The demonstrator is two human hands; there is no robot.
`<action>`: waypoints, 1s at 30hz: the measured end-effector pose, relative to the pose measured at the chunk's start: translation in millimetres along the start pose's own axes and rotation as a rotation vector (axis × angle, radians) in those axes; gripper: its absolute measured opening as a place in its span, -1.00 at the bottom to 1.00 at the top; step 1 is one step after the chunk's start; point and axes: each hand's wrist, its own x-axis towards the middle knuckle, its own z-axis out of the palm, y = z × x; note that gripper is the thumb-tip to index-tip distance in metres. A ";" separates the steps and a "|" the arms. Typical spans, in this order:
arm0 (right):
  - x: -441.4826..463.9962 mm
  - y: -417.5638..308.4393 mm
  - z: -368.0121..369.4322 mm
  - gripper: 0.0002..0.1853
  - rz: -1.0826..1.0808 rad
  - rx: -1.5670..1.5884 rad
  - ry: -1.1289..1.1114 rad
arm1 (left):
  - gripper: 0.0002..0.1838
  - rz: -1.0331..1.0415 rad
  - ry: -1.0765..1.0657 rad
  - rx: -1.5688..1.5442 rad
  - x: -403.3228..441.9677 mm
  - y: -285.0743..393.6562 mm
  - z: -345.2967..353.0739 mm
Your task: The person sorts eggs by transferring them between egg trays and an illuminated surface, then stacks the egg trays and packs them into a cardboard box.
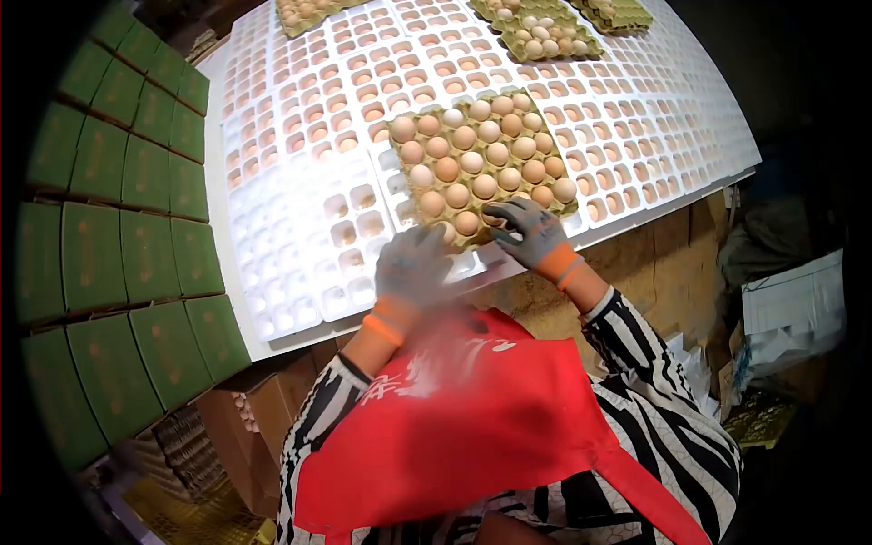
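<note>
A moulded pulp egg tray [406, 168] full of pale brown eggs lies on the white table of plastic trays in front of me. My left hand [413, 265], in a grey glove with an orange cuff, is at the tray's near left corner, its fingers bent around an egg [447, 232] there. At the near edge, my right hand [534, 234], gloved the same way, has thumb and fingers curled around another egg, mostly hidden by the glove. A white plastic tray [309, 295] with a few eggs and many bare cells lies left of my left hand.
White plastic trays [627, 145] holding eggs cover much of the table. More pulp trays [545, 41] of eggs stand at the back. Green boxes [95, 259] are stacked along the left, with an open cardboard box [263, 427] below. A white sack [792, 304] lies at right.
</note>
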 end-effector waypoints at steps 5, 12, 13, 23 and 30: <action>24.7 -0.9 44.4 -0.50 -0.181 -0.246 -0.169 | -0.47 -0.057 -0.321 0.162 33.9 -8.6 34.6; 38.1 29.7 -6.6 -0.65 0.560 1.380 -0.180 | -0.59 -0.711 0.030 -1.204 37.8 -45.3 11.7; 41.1 38.6 -7.8 -0.60 0.557 1.536 -0.256 | -0.56 -0.675 -0.009 -1.033 42.8 -52.0 13.4; 90.4 12.0 19.5 -0.55 0.112 0.201 -0.278 | -0.47 -0.350 -0.109 -0.316 63.8 -50.4 29.8; 112.2 34.7 -11.3 -0.52 0.190 0.962 -0.173 | -0.53 -0.645 -0.106 -0.827 87.3 -92.6 -7.5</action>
